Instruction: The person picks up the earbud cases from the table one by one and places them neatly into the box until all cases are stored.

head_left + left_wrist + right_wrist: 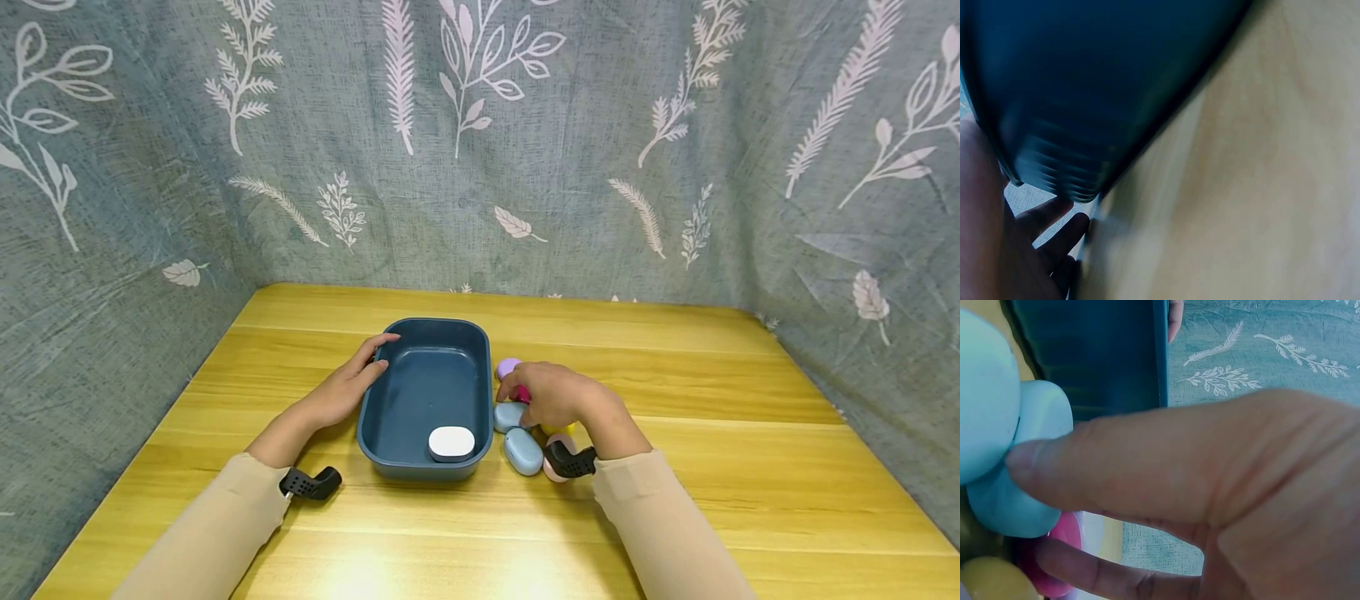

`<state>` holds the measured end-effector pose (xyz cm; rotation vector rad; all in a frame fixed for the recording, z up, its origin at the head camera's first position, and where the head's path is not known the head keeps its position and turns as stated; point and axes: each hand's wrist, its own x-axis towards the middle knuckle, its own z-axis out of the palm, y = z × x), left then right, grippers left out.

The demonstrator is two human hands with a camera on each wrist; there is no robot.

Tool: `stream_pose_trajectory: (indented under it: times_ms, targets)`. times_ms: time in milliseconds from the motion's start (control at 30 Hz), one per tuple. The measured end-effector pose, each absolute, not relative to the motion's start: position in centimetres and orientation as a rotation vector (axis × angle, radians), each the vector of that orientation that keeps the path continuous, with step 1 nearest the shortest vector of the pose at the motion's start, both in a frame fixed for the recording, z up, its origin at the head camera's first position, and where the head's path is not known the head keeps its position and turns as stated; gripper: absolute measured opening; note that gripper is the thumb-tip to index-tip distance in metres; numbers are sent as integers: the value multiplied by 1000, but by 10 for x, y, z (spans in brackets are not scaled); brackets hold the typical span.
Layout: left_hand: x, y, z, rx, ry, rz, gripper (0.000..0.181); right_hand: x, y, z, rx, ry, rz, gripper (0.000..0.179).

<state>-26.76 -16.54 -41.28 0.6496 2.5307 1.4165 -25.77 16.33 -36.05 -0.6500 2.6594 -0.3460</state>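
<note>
My left hand (341,393) rests at the left rim of a dark blue rectangular bin (423,477), thumb and fingertips over its edge. In the left wrist view, extended fingers (1063,240) show beyond the bin's end. A white oval case (452,441) sits in the bin's near right corner. My right hand (558,393) reaches down over small oval objects right of the bin. Its thumb touches a light blue oval case (1007,503), while a finger lies at a magenta object (1066,534). A second light blue case (523,452) lies nearer me.
Beside the right hand are a lilac round object (507,367), a yellow one (997,581) and a pale pink one (553,469), partly covered by the hand and wrist strap. All stand on a wooden table (720,492). A leaf-patterned curtain (555,200) hangs behind.
</note>
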Motion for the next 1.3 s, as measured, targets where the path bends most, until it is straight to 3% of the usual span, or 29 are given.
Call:
stream_pose_trajectory:
  times_ms: [567, 967, 1300]
  targets:
    - [-269, -165, -413, 628, 2527, 1417, 51, -257, 160, -363, -676, 2689, -248, 46]
    - [-291, -171, -444, 644, 2554, 1433, 45, -257, 155, -364, -636, 2709, -216, 37]
    - [-287, -170, -439, 635, 2545, 1443, 45, -255, 156, -363, -668, 2717, -200, 37]
